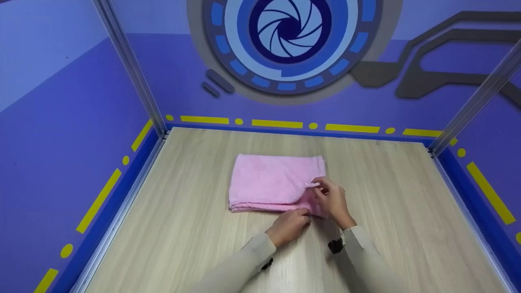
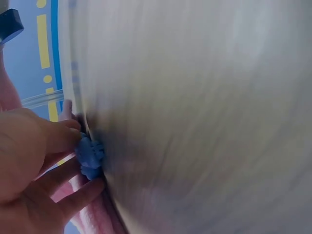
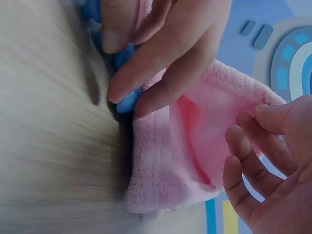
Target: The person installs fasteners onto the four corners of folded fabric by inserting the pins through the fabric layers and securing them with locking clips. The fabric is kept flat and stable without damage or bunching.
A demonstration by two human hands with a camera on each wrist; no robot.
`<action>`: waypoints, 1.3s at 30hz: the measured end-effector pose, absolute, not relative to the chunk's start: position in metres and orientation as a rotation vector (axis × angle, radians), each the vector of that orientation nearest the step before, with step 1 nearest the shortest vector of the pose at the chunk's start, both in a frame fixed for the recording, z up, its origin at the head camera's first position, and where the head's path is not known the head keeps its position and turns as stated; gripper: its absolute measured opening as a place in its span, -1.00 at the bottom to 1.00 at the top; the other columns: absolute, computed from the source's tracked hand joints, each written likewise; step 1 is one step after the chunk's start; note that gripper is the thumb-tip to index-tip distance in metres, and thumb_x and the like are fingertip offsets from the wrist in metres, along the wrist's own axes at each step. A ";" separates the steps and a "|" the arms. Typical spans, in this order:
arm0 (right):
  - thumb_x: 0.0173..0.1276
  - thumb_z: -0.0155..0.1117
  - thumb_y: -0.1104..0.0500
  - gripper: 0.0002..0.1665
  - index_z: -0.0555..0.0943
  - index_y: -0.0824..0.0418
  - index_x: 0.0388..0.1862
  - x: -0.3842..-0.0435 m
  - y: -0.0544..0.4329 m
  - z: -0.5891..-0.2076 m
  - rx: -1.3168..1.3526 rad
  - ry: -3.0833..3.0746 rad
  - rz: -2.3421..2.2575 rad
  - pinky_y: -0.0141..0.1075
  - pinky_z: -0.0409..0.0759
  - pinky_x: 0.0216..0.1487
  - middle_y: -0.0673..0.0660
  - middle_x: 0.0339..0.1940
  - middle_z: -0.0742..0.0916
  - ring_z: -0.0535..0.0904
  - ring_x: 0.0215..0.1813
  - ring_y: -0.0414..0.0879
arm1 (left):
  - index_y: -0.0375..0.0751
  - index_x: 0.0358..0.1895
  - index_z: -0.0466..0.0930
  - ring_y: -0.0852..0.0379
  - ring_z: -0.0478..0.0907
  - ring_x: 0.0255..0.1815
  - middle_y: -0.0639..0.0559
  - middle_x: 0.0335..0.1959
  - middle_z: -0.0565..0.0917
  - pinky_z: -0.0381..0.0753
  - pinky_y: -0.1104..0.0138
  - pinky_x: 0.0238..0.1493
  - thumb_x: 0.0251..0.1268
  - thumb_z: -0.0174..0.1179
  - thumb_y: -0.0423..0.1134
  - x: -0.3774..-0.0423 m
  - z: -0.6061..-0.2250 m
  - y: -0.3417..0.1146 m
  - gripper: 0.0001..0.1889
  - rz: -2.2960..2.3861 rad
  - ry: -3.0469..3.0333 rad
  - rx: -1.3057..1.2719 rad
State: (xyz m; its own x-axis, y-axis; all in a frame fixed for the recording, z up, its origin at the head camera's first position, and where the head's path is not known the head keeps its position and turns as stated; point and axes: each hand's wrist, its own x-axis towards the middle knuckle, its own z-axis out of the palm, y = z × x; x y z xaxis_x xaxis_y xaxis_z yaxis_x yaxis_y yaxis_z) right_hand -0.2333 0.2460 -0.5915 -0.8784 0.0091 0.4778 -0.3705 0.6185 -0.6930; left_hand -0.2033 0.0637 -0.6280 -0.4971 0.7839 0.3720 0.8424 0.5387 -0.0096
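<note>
A pink plush towel [image 1: 264,179] lies folded in layers, its near right corner lifted. My right hand [image 1: 331,199] pinches that corner between thumb and fingertips; in the right wrist view the layers gape below the raised edge [image 3: 243,83]. At the towel's near edge, low over the tabletop, my left hand [image 1: 289,226] holds a small, lumpy blue object [image 2: 90,155] in its fingers. The same blue object [image 3: 127,101] shows partly behind the left fingers in the right wrist view, right beside the towel. Its kind cannot be made out.
The light wood tabletop [image 1: 183,203] extends around the towel. Blue-purple panels [image 1: 81,142] with yellow dashes enclose it at the left, back and right. Metal posts [image 1: 130,65] stand at the back corners, and a round printed emblem [image 1: 240,36] decorates the back wall.
</note>
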 end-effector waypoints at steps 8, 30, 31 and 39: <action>0.30 0.41 0.43 -0.80 0.71 0.18 -0.18 -0.232 0.245 -0.593 0.288 -2.412 1.200 -0.31 0.68 -0.36 0.09 -0.29 0.84 0.74 -0.35 -0.06 | -0.03 -0.52 0.72 0.18 0.56 -0.41 0.14 -0.39 0.60 0.57 0.34 -0.40 0.15 0.37 -0.33 -0.206 -0.632 0.067 -0.86 -0.204 -2.411 -1.279; 0.30 0.38 0.46 -0.76 0.72 0.18 -0.15 -0.231 0.249 -0.594 0.240 -2.454 1.222 -0.30 0.69 -0.34 0.13 -0.26 0.84 0.75 -0.33 -0.05 | -0.04 -0.33 0.79 0.24 0.67 -0.38 0.19 -0.40 0.71 0.65 0.40 -0.35 0.16 0.45 -0.30 -0.205 -0.627 0.065 -0.94 -0.434 -2.345 -1.276; 0.30 0.38 0.46 -0.75 0.72 0.18 -0.14 -0.231 0.249 -0.593 0.240 -2.456 1.218 -0.29 0.69 -0.34 0.13 -0.26 0.84 0.75 -0.33 -0.05 | -0.06 -0.32 0.79 0.23 0.68 -0.35 0.17 -0.39 0.72 0.66 0.41 -0.31 0.16 0.44 -0.32 -0.206 -0.625 0.065 -0.93 -0.475 -2.338 -1.279; 0.29 0.34 0.47 -0.75 0.71 0.17 -0.17 -0.235 0.247 -0.593 0.278 -2.437 1.178 -0.19 0.72 -0.34 0.13 -0.31 0.84 0.75 -0.36 -0.06 | -0.17 -0.15 0.79 0.18 0.73 -0.09 0.06 -0.17 0.79 0.60 0.51 0.09 0.28 0.39 -0.37 -0.211 -0.613 0.061 -0.88 -0.797 -2.300 -1.240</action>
